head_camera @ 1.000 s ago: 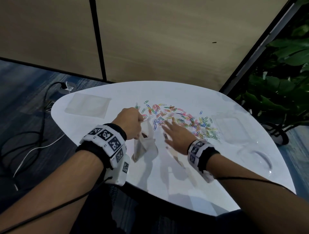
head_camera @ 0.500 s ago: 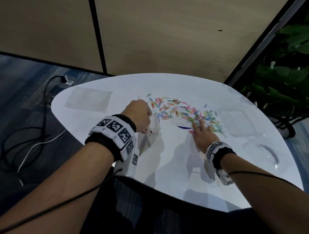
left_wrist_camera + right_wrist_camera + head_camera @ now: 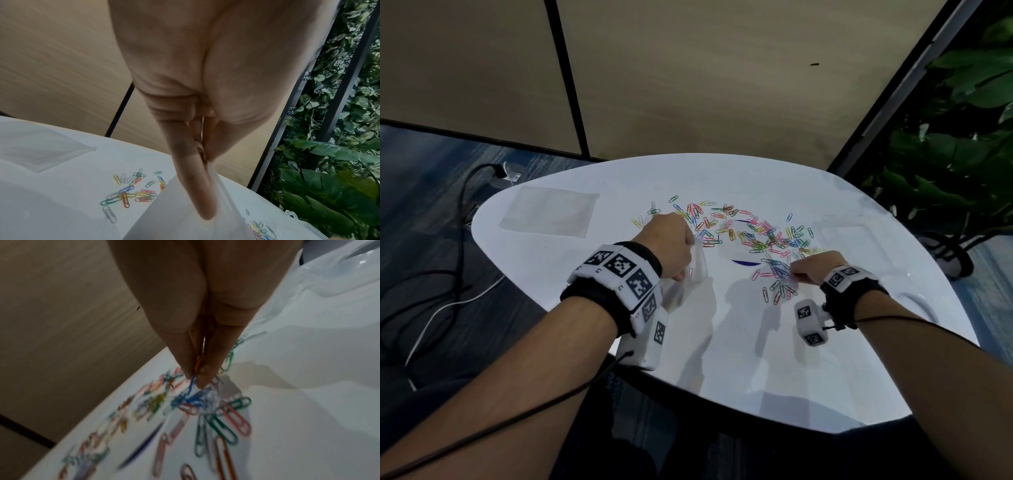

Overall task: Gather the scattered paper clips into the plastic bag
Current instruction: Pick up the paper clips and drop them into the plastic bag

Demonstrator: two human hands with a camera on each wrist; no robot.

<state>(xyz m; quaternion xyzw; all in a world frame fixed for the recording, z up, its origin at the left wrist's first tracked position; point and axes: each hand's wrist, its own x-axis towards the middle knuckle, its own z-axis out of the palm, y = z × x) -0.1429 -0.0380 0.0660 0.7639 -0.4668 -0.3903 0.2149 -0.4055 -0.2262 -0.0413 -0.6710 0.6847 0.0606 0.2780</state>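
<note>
Several coloured paper clips (image 3: 750, 233) lie scattered across the middle of the white table (image 3: 739, 359). My left hand (image 3: 671, 246) pinches the rim of a clear plastic bag (image 3: 688, 277) that hangs from it at the left end of the clips; in the left wrist view thumb and fingers (image 3: 197, 186) clamp the bag's edge (image 3: 185, 219). My right hand (image 3: 811, 267) is curled at the right end of the pile, and its fingertips (image 3: 203, 379) pinch a small bunch of paper clips (image 3: 193, 382) just above the table.
A flat clear bag (image 3: 548, 216) lies at the table's far left. A clear lidded box (image 3: 849, 236) and a clear lid (image 3: 914, 301) sit at the right. A thin blue strip (image 3: 746, 263) lies between my hands. Cables run over the floor at left; plants stand at right.
My right hand moved from beside the bag to the right end of the pile and closed from flat into a pinch on some clips. The left hand kept holding the bag.
</note>
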